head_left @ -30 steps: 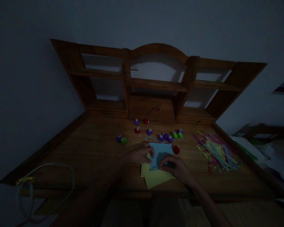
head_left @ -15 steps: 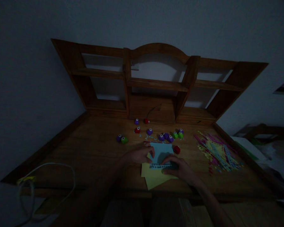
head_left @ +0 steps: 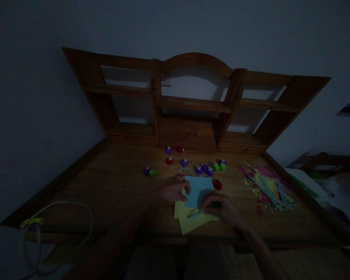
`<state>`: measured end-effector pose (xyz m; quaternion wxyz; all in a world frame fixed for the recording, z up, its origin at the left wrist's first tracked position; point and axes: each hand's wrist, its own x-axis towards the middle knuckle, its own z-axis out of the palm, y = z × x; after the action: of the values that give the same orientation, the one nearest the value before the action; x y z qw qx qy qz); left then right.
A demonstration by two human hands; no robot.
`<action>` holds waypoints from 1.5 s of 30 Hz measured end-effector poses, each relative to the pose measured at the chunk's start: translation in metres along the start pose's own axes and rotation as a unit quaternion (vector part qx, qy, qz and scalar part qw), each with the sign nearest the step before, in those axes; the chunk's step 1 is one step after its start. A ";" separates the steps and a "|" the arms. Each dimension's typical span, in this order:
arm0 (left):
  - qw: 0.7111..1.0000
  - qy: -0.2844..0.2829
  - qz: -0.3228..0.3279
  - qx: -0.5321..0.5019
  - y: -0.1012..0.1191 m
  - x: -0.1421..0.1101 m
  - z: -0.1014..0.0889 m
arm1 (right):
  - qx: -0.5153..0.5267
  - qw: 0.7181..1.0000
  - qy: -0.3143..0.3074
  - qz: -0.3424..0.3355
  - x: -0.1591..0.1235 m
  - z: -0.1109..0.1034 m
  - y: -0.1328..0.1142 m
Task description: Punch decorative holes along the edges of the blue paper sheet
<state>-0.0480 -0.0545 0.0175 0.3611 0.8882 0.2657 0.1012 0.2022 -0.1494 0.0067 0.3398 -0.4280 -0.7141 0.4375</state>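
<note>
- Near the front of the counter [head_left: 119,186], yellow paper sheets [head_left: 184,225] askew beneath everything in hand; liable to slide if leaned on unevenly, being loose and smooth-looking.
- Above the yellow, a hole-punched blue strip [head_left: 194,214], slanting, just nearer than the bottom edge of a blue paper sheet [head_left: 195,190]. Cannot tell whether still joined at its right end, hidden there by fingers.
- At that right end, right hand [head_left: 220,207] with thumb and fingertips brought together, apparently pinching the strip. Dark patch under the palm, too dim to make out.
- Risk of ripping at the thin bridges between holes, from a twist or an uneven pull.
- On the left side of the blue sheet, left hand [head_left: 173,191], thumb and fingers arched well apart, tips pressing down, nothing gripped. With too light a press, likely skewing of the sheet and a ragged edge.
- Just right of the sheet, a red craft punch [head_left: 217,184], close enough to be knocked by a sideways swing of the right hand.
- Farther back, purple craft punches [head_left: 184,163], green craft punches [head_left: 216,167] and blue paper bits [head_left: 186,169], easily scattered by a sleeve or draught.
- Off to the right, a heap of punched paper strips [head_left: 268,186]; behind, a wooden hutch [head_left: 192,102].
</note>
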 end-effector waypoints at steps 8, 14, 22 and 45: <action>1.000 0.007 0.004 -0.011 -0.004 0.000 0.003 | -0.037 0.999 0.014 0.035 -0.008 -0.006 -0.005; 1.000 0.000 -0.006 -0.023 -0.001 0.000 0.003 | -0.018 1.000 0.014 0.015 -0.006 -0.005 -0.001; 1.000 0.005 0.007 -0.015 -0.008 0.000 0.004 | -0.014 0.999 0.030 0.032 -0.005 -0.005 0.003; 1.000 0.020 0.001 -0.015 0.000 -0.003 0.001 | -0.019 0.999 0.001 0.042 -0.013 -0.013 -0.009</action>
<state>-0.0500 -0.0564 0.0172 0.3691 0.8807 0.2702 0.1232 0.2156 -0.1593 0.0184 0.3137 -0.4643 -0.7037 0.4368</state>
